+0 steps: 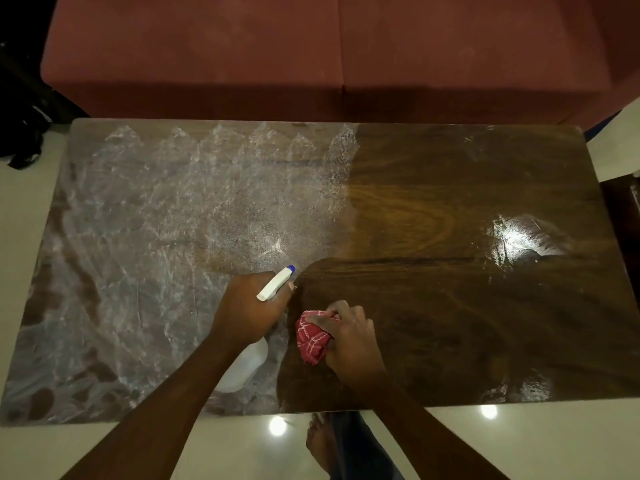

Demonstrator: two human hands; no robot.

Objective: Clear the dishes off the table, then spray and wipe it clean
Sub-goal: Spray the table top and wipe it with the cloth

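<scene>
Left fingers (278, 304) grip the spray bottle (246, 366), right fingers (346, 311) clutch a red cloth (311, 338), over the smeared table (450, 306) near a sofa (311, 64).

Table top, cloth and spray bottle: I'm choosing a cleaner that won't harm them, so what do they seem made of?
Table: wood or wood-look veneer, glossy; grain shows and light glares off it.
Cloth: soft woven fabric, red with white lines, crumpled in the right hand.
Spray bottle: probably plastic, opaque white, smooth, held by the left hand.
</scene>
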